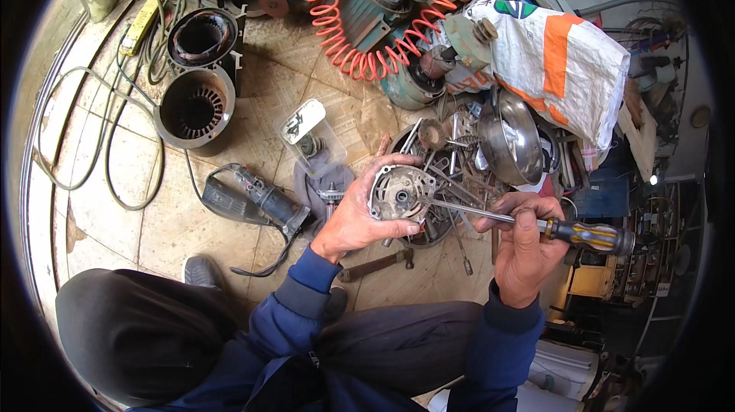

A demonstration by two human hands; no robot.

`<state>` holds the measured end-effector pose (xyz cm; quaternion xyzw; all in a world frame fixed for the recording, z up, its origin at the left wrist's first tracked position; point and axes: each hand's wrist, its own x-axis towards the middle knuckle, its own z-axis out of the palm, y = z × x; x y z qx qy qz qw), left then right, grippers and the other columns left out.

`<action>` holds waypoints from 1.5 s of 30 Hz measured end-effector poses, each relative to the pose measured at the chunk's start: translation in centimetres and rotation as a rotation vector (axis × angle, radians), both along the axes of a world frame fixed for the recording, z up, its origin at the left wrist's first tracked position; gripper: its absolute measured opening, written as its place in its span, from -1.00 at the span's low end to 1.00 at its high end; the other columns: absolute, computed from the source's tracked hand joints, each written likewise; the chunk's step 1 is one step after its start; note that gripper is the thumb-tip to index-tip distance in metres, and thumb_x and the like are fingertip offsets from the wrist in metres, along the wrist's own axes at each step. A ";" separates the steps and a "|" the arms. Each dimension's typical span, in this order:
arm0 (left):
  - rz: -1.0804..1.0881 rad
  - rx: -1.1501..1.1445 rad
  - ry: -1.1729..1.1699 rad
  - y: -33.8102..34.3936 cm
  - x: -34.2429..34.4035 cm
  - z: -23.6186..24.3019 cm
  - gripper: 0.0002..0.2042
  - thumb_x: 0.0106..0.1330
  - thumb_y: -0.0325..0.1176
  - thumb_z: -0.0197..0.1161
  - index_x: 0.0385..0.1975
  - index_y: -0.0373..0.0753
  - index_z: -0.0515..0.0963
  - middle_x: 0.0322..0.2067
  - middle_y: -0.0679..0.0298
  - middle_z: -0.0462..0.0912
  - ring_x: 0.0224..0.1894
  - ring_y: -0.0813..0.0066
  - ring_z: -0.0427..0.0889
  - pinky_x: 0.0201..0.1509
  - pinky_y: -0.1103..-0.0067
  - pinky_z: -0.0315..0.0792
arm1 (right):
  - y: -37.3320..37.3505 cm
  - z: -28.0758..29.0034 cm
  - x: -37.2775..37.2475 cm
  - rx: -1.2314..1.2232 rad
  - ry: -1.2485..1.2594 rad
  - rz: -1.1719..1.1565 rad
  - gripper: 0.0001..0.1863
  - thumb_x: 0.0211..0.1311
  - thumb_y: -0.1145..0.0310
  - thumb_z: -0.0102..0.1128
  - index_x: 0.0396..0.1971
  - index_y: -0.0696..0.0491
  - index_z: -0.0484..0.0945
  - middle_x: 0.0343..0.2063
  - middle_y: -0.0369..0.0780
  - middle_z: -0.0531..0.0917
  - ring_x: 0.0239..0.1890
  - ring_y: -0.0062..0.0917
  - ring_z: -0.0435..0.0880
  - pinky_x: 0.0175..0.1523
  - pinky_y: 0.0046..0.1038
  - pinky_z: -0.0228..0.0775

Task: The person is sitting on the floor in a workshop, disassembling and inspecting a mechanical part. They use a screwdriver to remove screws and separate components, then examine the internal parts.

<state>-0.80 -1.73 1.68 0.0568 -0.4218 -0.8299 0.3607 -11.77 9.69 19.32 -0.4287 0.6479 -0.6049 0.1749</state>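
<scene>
My left hand (364, 209) is closed round a round, slotted metal end cover (396, 182), dirty grey, with a bearing seat at its middle. Its thumb lies along the lower edge and its fingers curl over the top. My right hand (528, 240) grips a long-shafted screwdriver (589, 236) with a black and yellow handle, thumb and fingers on the shaft near the handle. The shaft points left, and its tip meets the cover's right edge; whether it sits in a slot I cannot tell. Behind the cover is a round pan (436, 236) full of tools and metal parts.
A hammer (375, 266) lies on the tiles, near an angle grinder (264, 197) and a grey cloth (321, 182). Two motor housings (195, 109) stand at left. Beyond are a clear plastic tub (314, 132), an orange coiled hose (329, 29), a steel bowl (511, 136) and a white sack (528, 52).
</scene>
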 end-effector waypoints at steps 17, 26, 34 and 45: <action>-0.029 -0.113 -0.081 0.0 -0.1 -1.2 -0.08 -0.14 -0.42 0.69 0.33 -0.30 0.35 0.28 0.19 0.49 0.31 0.41 0.47 0.45 0.41 0.31 | -1.4 -0.2 2.6 0.170 0.529 0.092 -0.78 0.20 0.52 0.46 -0.32 0.19 0.53 -0.34 -0.06 0.70 -0.39 -0.41 0.72 -0.23 -0.43 0.60; 0.006 -0.108 -0.090 0.2 -0.3 -0.6 -0.17 -0.13 -0.33 0.71 0.25 -0.27 0.47 0.23 0.24 0.53 0.36 0.44 0.39 0.52 0.41 0.20 | -2.4 0.2 4.1 0.203 0.793 0.166 -0.73 0.10 0.44 0.55 -0.37 0.16 0.56 -0.41 -0.08 0.71 -0.35 -0.36 0.72 -0.21 -0.42 0.55; -0.013 -0.103 -0.076 0.3 -0.2 -0.1 -0.18 -0.13 -0.30 0.71 0.23 -0.25 0.48 0.24 0.27 0.51 0.50 0.33 0.14 0.57 0.38 0.04 | -2.4 0.5 4.3 0.258 0.827 0.177 -0.73 0.09 0.44 0.55 -0.37 0.17 0.56 -0.40 -0.09 0.71 -0.36 -0.36 0.71 -0.23 -0.42 0.53; -0.048 -0.165 -0.050 0.7 -0.4 0.0 -0.17 -0.09 -0.41 0.67 0.28 -0.23 0.41 0.19 0.27 0.52 0.29 0.43 0.45 0.44 0.46 0.28 | -2.4 0.9 4.2 0.308 0.748 0.149 -0.82 0.22 0.57 0.39 -0.36 0.18 0.51 -0.40 -0.10 0.64 -0.44 -0.45 0.67 -0.31 -0.47 0.53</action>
